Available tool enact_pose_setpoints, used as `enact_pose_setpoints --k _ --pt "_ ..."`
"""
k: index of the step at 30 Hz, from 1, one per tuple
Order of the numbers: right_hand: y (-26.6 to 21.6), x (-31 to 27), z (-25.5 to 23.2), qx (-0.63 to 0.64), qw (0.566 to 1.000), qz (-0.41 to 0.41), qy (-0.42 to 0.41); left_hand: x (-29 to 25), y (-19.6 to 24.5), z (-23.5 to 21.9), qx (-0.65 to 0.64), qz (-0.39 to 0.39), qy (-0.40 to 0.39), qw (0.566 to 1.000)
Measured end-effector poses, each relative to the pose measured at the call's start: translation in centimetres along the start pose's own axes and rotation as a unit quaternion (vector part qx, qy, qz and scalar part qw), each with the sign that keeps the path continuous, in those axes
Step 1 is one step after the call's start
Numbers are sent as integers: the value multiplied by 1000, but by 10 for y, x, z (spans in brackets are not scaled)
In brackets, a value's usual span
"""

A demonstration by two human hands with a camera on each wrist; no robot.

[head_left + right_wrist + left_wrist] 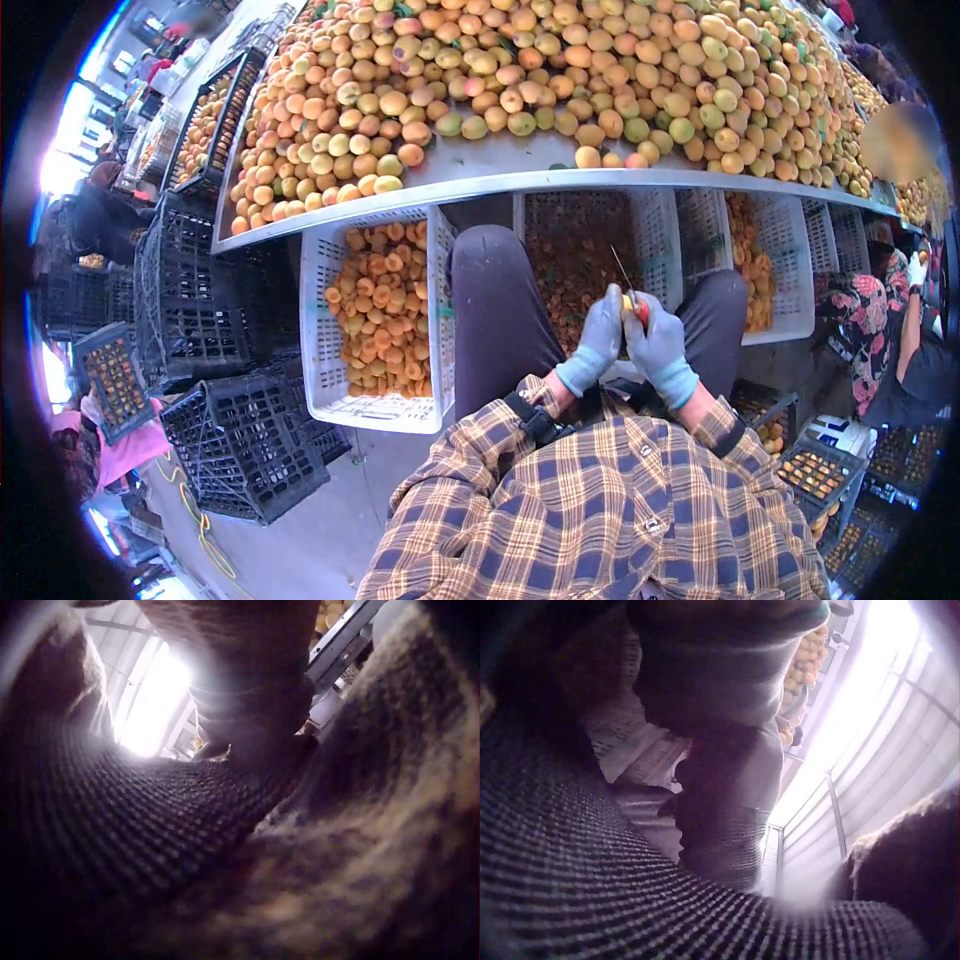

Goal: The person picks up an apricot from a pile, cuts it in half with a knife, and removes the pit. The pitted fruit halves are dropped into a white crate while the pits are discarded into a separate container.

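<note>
The right hand point(658, 342), in a grey glove with a pale-blue cuff, gripped a thin metal-bladed knife with a red handle point(621, 268); its blade slanted up toward the near edge of a silver metal table point(500, 155). The left hand point(598, 338), gloved alike, was just beside it. A small yellow-orange piece of fruit point(628, 302) showed between the hands, mostly hidden; whether the left fingers pinched it could not be told. Round orange-yellow apricots point(600, 75) covered most of the table, some reaching its left near corner. Below the near edge, a white slatted plastic crate point(375, 412) held orange apricot halves point(385, 320).
</note>
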State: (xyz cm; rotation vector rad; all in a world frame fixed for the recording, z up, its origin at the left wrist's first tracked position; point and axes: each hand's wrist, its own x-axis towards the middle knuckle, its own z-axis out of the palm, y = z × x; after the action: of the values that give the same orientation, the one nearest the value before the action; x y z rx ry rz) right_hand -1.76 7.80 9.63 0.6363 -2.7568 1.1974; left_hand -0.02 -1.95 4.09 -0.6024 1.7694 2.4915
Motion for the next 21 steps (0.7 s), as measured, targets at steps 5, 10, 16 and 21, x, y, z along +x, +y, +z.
enact_pose_setpoints --k 5,10,16,21 --pt "8 -2 20 7 998 51 41 10 -9 -9 78 -28 32 996" --pt "20 -3 -10 55 998 -42 6 11 -24 -4 -161 -135 -77 975" --pt "22 0 -54 65 978 37 -192 -3 16 -5 -190 -250 -218 924" --pt "26 -9 -49 189 971 122 -85 -16 33 4 -243 -236 -285 897"
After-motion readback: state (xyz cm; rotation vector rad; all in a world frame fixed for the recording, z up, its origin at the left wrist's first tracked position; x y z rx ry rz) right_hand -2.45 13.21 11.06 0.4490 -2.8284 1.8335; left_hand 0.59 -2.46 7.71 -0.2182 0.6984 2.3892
